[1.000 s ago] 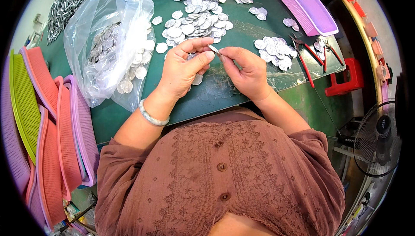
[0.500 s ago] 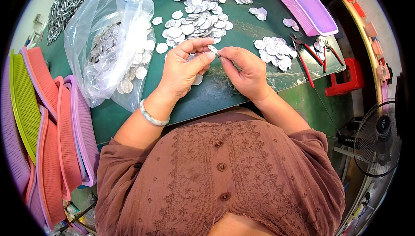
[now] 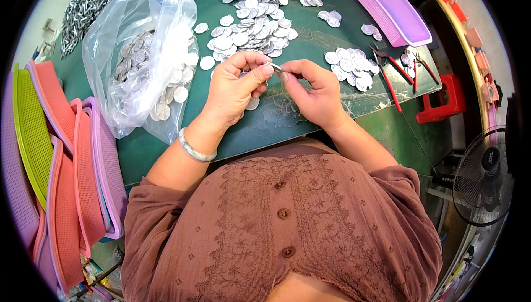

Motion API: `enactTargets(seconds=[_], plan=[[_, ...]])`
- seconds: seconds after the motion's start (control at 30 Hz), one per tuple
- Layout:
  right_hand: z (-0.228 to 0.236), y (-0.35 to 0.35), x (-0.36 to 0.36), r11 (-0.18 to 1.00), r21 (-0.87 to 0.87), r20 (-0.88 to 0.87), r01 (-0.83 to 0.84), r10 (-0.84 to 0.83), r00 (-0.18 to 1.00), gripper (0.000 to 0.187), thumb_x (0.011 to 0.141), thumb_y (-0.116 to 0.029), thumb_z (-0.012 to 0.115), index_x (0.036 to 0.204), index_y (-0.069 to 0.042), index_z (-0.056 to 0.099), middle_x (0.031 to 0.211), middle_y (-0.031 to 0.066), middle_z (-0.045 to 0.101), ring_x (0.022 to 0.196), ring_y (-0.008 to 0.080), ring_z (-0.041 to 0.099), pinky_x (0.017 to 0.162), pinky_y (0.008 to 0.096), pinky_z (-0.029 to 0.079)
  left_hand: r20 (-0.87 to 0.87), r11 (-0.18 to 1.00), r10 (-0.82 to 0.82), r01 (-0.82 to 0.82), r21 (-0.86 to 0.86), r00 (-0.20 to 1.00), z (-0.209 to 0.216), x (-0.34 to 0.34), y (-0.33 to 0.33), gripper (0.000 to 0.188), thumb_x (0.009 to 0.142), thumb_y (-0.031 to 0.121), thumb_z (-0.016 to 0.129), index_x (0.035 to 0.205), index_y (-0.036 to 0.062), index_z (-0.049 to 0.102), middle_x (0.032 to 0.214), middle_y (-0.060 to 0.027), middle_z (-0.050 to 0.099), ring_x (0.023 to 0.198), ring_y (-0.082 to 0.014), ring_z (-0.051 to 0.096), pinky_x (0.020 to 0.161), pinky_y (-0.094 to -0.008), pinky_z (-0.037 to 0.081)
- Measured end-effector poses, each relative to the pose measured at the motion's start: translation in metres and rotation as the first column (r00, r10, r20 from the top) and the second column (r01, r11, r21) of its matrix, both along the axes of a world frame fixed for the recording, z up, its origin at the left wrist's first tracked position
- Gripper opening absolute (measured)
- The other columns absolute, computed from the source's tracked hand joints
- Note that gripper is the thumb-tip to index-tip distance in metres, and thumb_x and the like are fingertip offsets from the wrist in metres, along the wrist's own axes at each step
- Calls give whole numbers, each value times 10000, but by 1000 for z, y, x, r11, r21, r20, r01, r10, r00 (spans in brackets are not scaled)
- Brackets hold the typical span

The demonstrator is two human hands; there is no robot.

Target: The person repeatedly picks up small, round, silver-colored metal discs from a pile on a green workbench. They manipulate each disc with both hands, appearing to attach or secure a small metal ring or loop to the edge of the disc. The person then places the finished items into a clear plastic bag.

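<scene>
**Left grip (image 3: 235, 85) and right grip (image 3: 317, 89) meet on one silvery disc (image 3: 275, 67)**

The left grip pinches the disc between thumb and forefinger, and the right grip nips its other side with thumb and fingertip. The disc sits between the two, tilted so that mostly its rim shows, raised above the green worktop (image 3: 249, 132). Metal also shows in the curl of the left grip; whether it is held there or lies beyond, I cannot tell. A loose disc (image 3: 253, 103) lies just below the left grip.

The step in hand looks like close fingertip handling of this single piece, though its exact aim is not readable here. Any next move seems to call for one grip staying firm while the other eases off, since the rim offers little to hold.

Beyond the grips spreads a large heap of discs (image 3: 251, 37). To their left, a clear plastic bag (image 3: 102, 45) contains more. Right of the right grip, a small pile (image 3: 354, 68) lies near, with red-handled pliers (image 3: 390, 87) just past it and a purple basket (image 3: 419, 43) farther up.
</scene>
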State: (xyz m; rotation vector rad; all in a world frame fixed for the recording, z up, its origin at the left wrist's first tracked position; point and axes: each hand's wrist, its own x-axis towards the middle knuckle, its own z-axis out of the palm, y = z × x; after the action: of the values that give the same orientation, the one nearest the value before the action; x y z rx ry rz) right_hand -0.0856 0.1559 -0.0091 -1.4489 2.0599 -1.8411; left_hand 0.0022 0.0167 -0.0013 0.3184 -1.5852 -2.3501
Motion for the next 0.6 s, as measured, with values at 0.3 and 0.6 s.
enactTargets(seconds=[0.3,0.6], plan=[[13,-1,3,993,17,547,-117,89,833,137,784,-67,570,883,28,568,769,13,574,698,49,505,619,193,420,35,986,52,-45,-161,998,1,1,3,91,773,103,627,832,40,599,658,15,549,528,-35,470,451,-154,366],[17,0,-1,988,50,635,-147,82,768,131,792,-91,564,876,7,583,743,16,580,635,60,517,573,188,421,-54,941,84,-97,-323,995,-5,0,7,80,784,58,599,855,25,586,659,5,549,548,-42,482,474,-150,370]])
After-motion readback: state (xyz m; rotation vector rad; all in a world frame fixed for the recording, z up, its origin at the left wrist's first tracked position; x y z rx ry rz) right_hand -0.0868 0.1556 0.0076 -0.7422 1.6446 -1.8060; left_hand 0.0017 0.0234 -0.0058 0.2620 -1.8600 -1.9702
